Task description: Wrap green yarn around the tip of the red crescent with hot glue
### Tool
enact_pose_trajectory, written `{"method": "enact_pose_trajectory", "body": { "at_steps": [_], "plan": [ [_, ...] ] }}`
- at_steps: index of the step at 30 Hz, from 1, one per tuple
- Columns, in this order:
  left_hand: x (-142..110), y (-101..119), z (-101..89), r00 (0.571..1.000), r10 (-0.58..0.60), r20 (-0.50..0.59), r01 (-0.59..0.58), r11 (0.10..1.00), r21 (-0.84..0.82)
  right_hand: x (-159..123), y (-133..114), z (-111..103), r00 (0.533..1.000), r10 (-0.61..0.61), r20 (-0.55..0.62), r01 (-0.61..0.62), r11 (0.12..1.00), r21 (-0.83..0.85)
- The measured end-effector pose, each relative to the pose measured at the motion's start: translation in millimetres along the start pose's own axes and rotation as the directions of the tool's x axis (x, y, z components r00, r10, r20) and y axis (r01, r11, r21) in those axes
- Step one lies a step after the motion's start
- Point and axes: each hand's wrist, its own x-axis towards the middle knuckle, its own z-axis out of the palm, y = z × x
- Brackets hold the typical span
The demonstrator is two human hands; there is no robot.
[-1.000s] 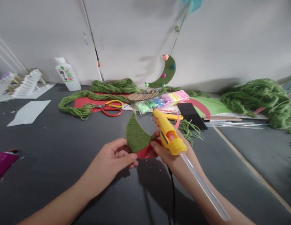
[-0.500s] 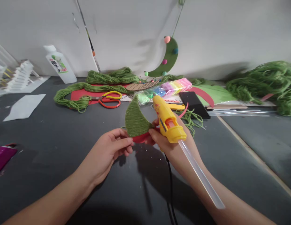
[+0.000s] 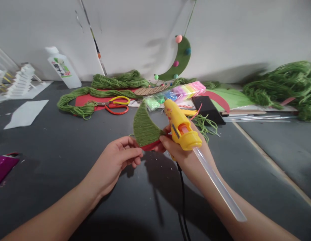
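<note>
One green yarn-wrapped piece point(image 3: 145, 129) is held above the dark surface point(image 3: 55, 160), mid-scene, between the left hand point(image 3: 122, 154) and the right hand point(image 3: 183, 159). Piece tapers to a point at its far end and to another at its right; a red edge point(image 3: 150, 146) shows along its near side. Left grip: closed, thumb and fingers pinching the near left corner at the red edge. Right grip: closed around a yellow glue gun point(image 3: 179, 125), with thumb and fingertips also pinching the piece at its right tip. Gun nozzle points to the far side; a clear glue stick point(image 3: 218, 182) juts from its rear toward the near right, and a black cord point(image 3: 183, 197) runs down to the near side. Beyond the hands, left to right: scissors point(image 3: 107, 104) with one yellow and one red handle, a clear bag point(image 3: 188, 91) of coloured contents, a black flat object point(image 3: 209, 110), loose green strands point(image 3: 205, 125). Far right: a large heap of green yarn point(image 3: 286, 87). Far left: a white-capped bottle point(image 3: 64, 71); nearer, a white sheet point(image 3: 27, 113). A green crescent point(image 3: 183, 60) with coloured balls hangs against the far wall point(image 3: 130, 33).
</note>
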Motion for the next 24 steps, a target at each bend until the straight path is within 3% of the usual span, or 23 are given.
{"method": "enact_pose_trajectory", "body": {
  "at_steps": [8,12,15,17,19,21,24],
  "plan": [
    [-0.1,1.5,-3.9,0.999,-0.034,0.040,0.037,0.996,-0.078,-1.5,-3.6,1.5,1.000,0.026,0.006,-0.026,0.998,0.054],
    [1.3,0.6,-4.9,0.999,-0.006,0.034,0.006,1.000,-0.003,-1.7,-4.1,2.1,0.999,0.047,-0.005,-0.047,0.997,0.064],
    [0.4,-0.3,-5.3,0.990,0.119,-0.076,-0.107,0.983,0.151,-0.5,-4.2,2.9,0.994,0.107,-0.003,-0.106,0.988,0.113],
    [-2.2,0.6,-5.9,0.944,0.279,-0.177,-0.220,0.930,0.293,0.1,-5.4,3.8,0.990,0.141,-0.015,-0.138,0.979,0.148],
    [-5.6,2.4,-6.3,0.895,0.396,-0.205,-0.282,0.859,0.428,0.2,-7.5,5.1,0.988,0.155,-0.029,-0.148,0.974,0.169],
    [-8.0,3.4,-6.2,0.892,0.414,-0.181,-0.283,0.824,0.491,-0.6,-9.6,6.6,0.987,0.157,-0.038,-0.147,0.970,0.194],
    [-7.8,2.3,-4.7,0.921,0.351,-0.170,-0.258,0.876,0.408,-2.0,-10.2,8.3,0.986,0.161,-0.034,-0.150,0.965,0.216]
  ]
}}
